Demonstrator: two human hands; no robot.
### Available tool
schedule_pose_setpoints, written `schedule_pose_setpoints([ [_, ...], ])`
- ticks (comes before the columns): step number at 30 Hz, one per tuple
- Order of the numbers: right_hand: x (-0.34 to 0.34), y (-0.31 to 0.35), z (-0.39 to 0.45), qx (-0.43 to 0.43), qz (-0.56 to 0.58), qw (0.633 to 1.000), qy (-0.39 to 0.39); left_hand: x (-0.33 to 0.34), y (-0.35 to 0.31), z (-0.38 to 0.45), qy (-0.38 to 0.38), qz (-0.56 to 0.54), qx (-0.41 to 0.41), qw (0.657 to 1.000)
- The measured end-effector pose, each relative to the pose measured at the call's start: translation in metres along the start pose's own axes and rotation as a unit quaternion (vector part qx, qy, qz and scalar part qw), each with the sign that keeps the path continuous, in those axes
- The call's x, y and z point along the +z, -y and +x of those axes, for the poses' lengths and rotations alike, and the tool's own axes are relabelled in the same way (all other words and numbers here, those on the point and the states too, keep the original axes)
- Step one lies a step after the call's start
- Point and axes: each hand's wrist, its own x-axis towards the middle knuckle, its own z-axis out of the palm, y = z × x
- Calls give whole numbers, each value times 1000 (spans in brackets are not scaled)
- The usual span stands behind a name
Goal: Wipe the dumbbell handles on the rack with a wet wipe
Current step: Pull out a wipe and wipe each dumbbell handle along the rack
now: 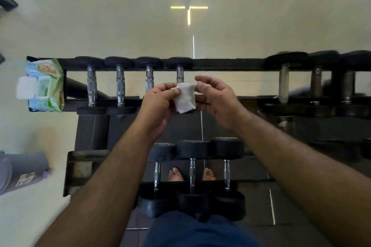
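A white wet wipe (184, 98) hangs folded between my two hands, just above the top shelf of the black dumbbell rack (216, 65). My left hand (158, 102) pinches its upper left corner with thumb and fingers. My right hand (217, 99) grips its upper right edge. Behind the wipe stands the fourth small dumbbell, its chrome handle (180, 74) partly hidden. Three more small dumbbells (120, 84) with chrome handles lie to the left on the same shelf. Three larger dumbbells (316, 82) lie at the right. On the lower shelf sit three dumbbells (192, 174).
An open pack of wet wipes (45, 86) rests on the rack's left end, lid flipped up. A grey cylinder (22, 170) lies on the floor at the lower left. My bare feet (176, 174) show under the lower shelf on dark floor tiles.
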Motion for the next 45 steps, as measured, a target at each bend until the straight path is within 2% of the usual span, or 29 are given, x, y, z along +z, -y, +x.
schedule_pose_setpoints([
  [2,4,13,-41,28,59,998,20,11,-8,-23,35,10,-11,999],
  [4,2,22,-73,17,78,997,-2,23,-14,-45,56,19,-1,998],
  [9,-21,44,-127,-1,140,990,-30,57,-26,-101,49,30,46,997],
  [11,-32,54,-144,-30,113,993,-21,71,-32,-123,47,69,92,992],
  [13,-47,65,-162,-78,43,996,2,84,-39,-143,77,137,133,979],
  [15,-65,75,-181,-114,-9,993,23,98,-43,-161,122,216,156,956],
  [17,-87,79,-196,-120,-18,992,32,114,-39,-178,136,250,166,944],
  [19,-109,78,-210,-136,-59,989,-18,135,-26,-192,110,212,164,957],
  [21,-128,70,-225,-185,-123,964,-146,158,-6,-203,48,176,183,966],
  [22,-136,66,-235,-206,-124,953,-185,169,6,-207,11,179,200,963],
  [23,-144,62,-245,-222,-106,952,-184,180,18,-211,-19,184,214,959],
  [25,-158,53,-263,-215,-80,966,-116,201,43,-219,-49,177,219,958],
  [27,-172,49,-274,-142,-36,988,-45,220,64,-232,-45,127,207,969],
  [28,-179,49,-277,-87,21,996,-18,228,73,-238,-32,91,200,975],
  [30,-191,46,-285,16,135,990,25,242,90,-251,-7,32,185,982],
  [32,-202,42,-292,61,172,982,50,252,102,-259,-7,-14,161,987],
  [35,-214,43,-300,64,191,978,56,261,112,-266,-32,-56,135,989],
  [39,-220,49,-311,27,184,979,82,275,119,-273,-61,-75,142,985],
  [42,-220,46,-316,-5,172,984,48,281,123,-275,-85,-51,175,980],
  [45,-220,46,-315,-11,151,988,26,284,125,-274,-88,-68,153,982],
])
